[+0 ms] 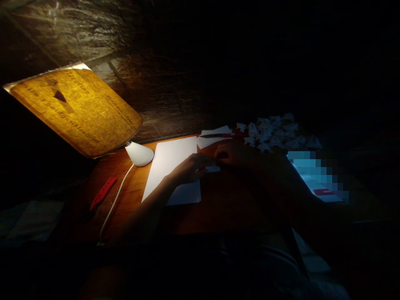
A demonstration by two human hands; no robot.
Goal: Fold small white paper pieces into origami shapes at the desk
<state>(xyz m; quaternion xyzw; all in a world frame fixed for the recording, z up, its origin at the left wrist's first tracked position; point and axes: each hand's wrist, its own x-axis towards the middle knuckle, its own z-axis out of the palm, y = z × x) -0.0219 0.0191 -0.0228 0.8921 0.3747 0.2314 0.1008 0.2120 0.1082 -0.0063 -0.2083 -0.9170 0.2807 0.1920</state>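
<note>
My left hand (191,167) is closed around a small piece of white paper (213,169), its wrist lying over a stack of white paper sheets (175,162). A thin red patch shows by its fingers; I cannot make out what it is. Close against its fingertips, my right hand (231,155) is curled, with thumb and fingers pinched. Deep shadow hides what those fingers grip. Beyond the right hand lies a pile of small folded white paper pieces (271,131).
A lamp with a yellow printed shade (78,110) and white base (140,154) stands at left, its white cord (116,200) running forward. A red-handled tool (103,193) lies beside it. Behind are smaller sheets (208,142) under a dark blade (215,135). A glowing screen (321,183) is at right.
</note>
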